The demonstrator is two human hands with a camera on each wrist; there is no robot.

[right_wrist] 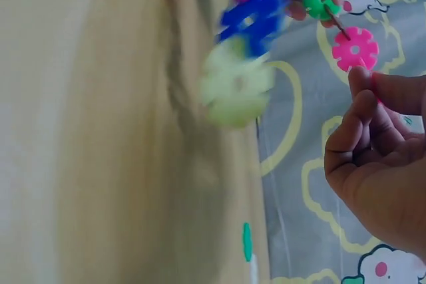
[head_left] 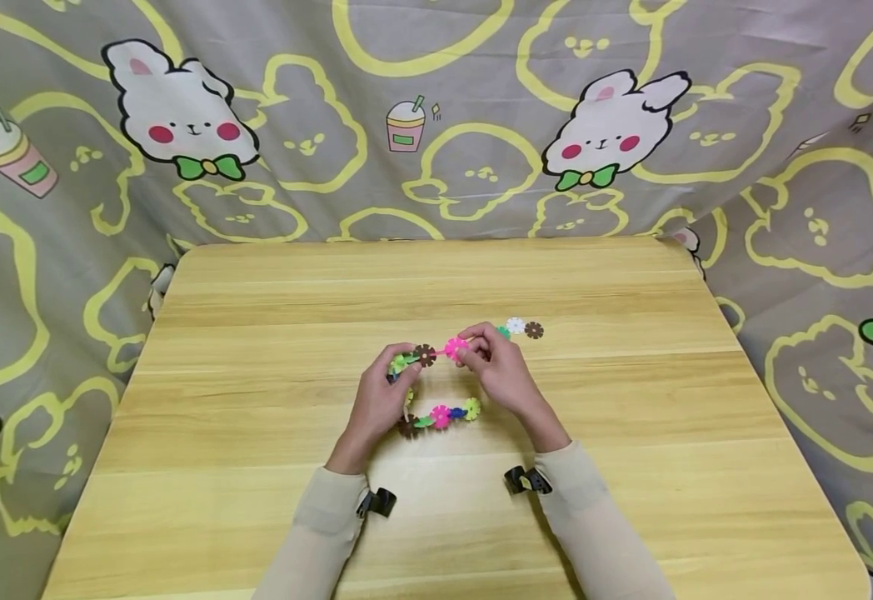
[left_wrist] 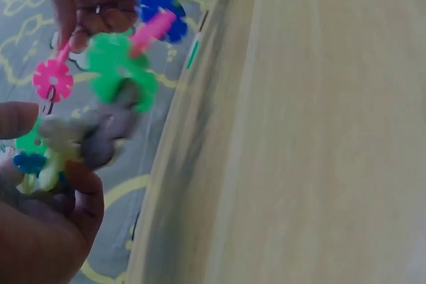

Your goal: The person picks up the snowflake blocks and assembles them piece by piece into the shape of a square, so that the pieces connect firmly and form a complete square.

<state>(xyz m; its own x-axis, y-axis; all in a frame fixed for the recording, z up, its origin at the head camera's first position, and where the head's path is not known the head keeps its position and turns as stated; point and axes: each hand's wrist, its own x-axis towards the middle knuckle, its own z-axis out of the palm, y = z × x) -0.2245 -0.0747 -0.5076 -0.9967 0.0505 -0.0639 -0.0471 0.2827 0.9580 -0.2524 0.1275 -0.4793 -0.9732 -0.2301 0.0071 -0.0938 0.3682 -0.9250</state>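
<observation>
Notched plastic snowflake discs are joined into a curved chain in several colours. My left hand (head_left: 386, 392) grips this chain near its upper end, thumb beside a brown disc (head_left: 425, 356). Between thumb and fingertips, my right hand (head_left: 502, 371) pinches a pink disc (head_left: 456, 348) at that end. In the right wrist view, another pink disc (right_wrist: 355, 49) joins the pinched one to the chain. The other end hangs below and curves right, with a pink disc (head_left: 440, 416), a blue disc (head_left: 457, 412) and a yellow-green disc (head_left: 471, 408). Fingers hide part of the chain.
Just beyond my right hand, a white disc (head_left: 515, 325), a brown disc (head_left: 534, 330) and a partly hidden green disc (head_left: 504, 332) lie on the wooden table (head_left: 294, 283). A patterned grey curtain (head_left: 466, 83) surrounds its back and sides.
</observation>
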